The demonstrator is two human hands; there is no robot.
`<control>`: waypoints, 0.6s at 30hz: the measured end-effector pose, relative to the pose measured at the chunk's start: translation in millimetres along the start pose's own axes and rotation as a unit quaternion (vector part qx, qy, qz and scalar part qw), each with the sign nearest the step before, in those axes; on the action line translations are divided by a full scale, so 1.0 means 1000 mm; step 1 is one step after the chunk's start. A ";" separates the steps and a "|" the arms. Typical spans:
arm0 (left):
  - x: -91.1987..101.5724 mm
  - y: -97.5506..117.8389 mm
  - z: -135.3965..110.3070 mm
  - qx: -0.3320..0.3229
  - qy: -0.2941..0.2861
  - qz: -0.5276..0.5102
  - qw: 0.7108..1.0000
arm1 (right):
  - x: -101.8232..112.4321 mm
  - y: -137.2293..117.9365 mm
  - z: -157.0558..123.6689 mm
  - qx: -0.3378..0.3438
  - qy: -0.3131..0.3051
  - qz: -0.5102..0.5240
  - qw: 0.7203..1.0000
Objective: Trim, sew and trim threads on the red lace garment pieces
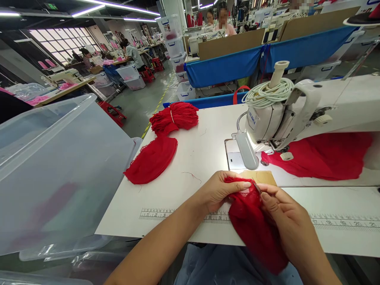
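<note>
The person's left hand (221, 190) and right hand (282, 213) meet at the near edge of the white counter (196, 158), both gripping a red lace piece (252, 227). The left fingers (242, 185) are pressed together, pinching the piece's upper edge. The right fingers (268, 194) curl around the same edge from the other side, thumb on top. A thin dark object sits between the two hands, too small to identify. The lace piece hangs from the hands over the counter's front edge towards the person's lap, covering part of the printed ruler (166, 214).

Just beyond the hands lies a tan card (263, 177), and behind it stands the white sewing machine (297, 111), with a coil of pale cord (267, 93) on its top. More red fabric (326, 156) is spread under the machine's arm. Further left on the counter, well apart from the hands, lie a flat stack of red pieces (152, 160) and a tied red bundle (175, 116). A clear plastic bin (59, 170) leans beside the counter's left end.
</note>
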State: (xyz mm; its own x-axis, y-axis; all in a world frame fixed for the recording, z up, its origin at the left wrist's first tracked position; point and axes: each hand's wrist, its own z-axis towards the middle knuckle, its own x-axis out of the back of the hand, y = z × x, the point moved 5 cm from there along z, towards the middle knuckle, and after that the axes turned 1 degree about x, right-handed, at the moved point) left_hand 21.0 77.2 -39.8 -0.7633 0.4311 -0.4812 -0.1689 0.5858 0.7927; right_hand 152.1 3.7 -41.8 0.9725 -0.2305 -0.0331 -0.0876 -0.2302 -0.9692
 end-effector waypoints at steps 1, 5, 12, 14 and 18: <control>0.000 0.000 0.000 0.000 -0.003 -0.001 1.000 | -0.001 0.001 0.000 -0.034 -0.014 0.050 0.998; -0.002 0.001 -0.001 -0.001 -0.013 -0.002 1.000 | -0.004 -0.001 0.002 -0.087 -0.040 0.146 0.985; -0.001 0.002 -0.002 0.001 -0.013 -0.021 1.000 | 0.007 0.001 0.000 -0.024 0.023 0.027 0.999; 0.000 0.002 -0.002 0.002 -0.009 -0.020 1.000 | 0.019 -0.006 -0.004 0.087 0.128 -0.126 0.980; 0.000 0.002 -0.002 0.000 -0.006 -0.017 1.000 | 0.014 -0.020 -0.012 0.288 0.152 -0.368 0.871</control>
State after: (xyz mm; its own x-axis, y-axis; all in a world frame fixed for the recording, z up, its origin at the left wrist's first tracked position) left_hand 19.7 77.2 -37.1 -0.7498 0.4192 -0.5119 -0.1940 0.6004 0.7758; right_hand 165.0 -6.1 -20.2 0.6097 -0.4795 0.6312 0.7436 0.0703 -0.6649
